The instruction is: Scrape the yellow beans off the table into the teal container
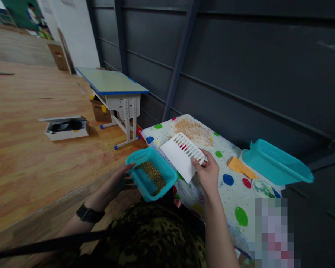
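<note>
My left hand (120, 182) grips the left side of a turquoise plastic tub (171, 178), thumb over the rim and fingers beneath. Small greenish-brown beans (152, 175) cover part of its floor, heaped toward the right side. The tub is held tilted at the near edge of the table. In my right hand (208, 171) is a flat white slotted plate (178, 158), pinched between thumb and fingers at its slotted end. Its plain end reaches toward the tub's rim; whether they touch, I cannot tell. Beyond the plate, pale beans or grains (190, 130) lie scattered on the table.
A balloon-print cloth covers the table (241, 216). At its right are another turquoise container (276, 163), an orange cloth (240, 167) and a round patterned item (264, 188). A dark panelled wall (254, 74) stands behind. Leftward are a desk (114, 82) and an open white box (68, 130).
</note>
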